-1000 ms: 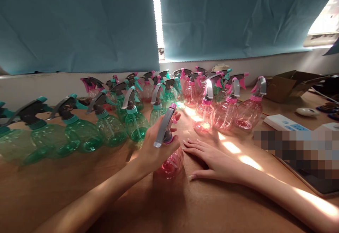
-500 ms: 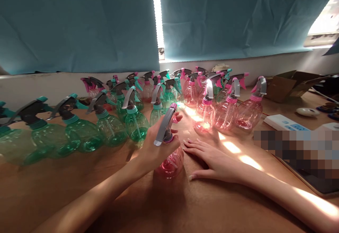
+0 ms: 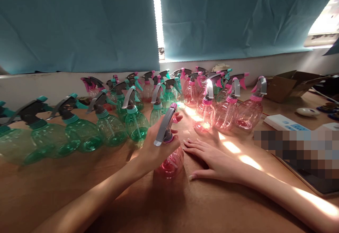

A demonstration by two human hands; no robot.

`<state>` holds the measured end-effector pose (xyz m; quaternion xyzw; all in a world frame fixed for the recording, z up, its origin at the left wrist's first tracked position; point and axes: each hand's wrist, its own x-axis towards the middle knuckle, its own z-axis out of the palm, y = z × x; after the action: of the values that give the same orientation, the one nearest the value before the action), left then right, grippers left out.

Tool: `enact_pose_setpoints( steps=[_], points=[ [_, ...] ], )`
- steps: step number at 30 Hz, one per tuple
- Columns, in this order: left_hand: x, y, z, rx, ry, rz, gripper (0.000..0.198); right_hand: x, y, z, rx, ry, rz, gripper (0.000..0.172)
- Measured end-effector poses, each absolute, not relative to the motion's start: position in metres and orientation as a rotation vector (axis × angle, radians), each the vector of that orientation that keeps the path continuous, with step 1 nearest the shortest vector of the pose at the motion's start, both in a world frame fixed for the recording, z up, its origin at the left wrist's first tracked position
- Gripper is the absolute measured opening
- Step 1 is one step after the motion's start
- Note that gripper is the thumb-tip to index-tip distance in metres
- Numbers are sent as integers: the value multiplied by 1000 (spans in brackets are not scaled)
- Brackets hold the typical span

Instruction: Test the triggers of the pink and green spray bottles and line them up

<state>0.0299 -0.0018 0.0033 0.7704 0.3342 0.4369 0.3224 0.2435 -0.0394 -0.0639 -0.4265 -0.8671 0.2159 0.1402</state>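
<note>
My left hand (image 3: 155, 145) is wrapped round the neck and spray head of a pink spray bottle (image 3: 171, 162) that stands on the wooden table (image 3: 164, 204). Its grey trigger (image 3: 164, 125) sticks up past my fingers. My right hand (image 3: 212, 159) lies flat on the table just right of the bottle, fingers stretched out and holding nothing. Behind my hands, a row of green spray bottles (image 3: 111, 127) runs off to the left and a group of pink spray bottles (image 3: 229, 111) stands to the right.
More pink and green spray bottles (image 3: 169, 83) crowd the back by the white wall under blue curtains (image 3: 79, 24). At the right are a cardboard box (image 3: 290, 84), a white power strip (image 3: 284, 123), a small white object (image 3: 307, 112) and a flat dark device (image 3: 317, 183).
</note>
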Motion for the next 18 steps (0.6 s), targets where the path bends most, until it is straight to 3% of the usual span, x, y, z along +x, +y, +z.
enact_pose_setpoints(
  steps=[12, 18],
  points=[
    [27, -5, 11, 2094, 905, 1109, 20, 244, -39, -66, -1221, -2476, 652, 86],
    [28, -7, 12, 2078, 890, 1128, 17, 244, -40, -66, -1199, -2468, 628, 83]
  ],
)
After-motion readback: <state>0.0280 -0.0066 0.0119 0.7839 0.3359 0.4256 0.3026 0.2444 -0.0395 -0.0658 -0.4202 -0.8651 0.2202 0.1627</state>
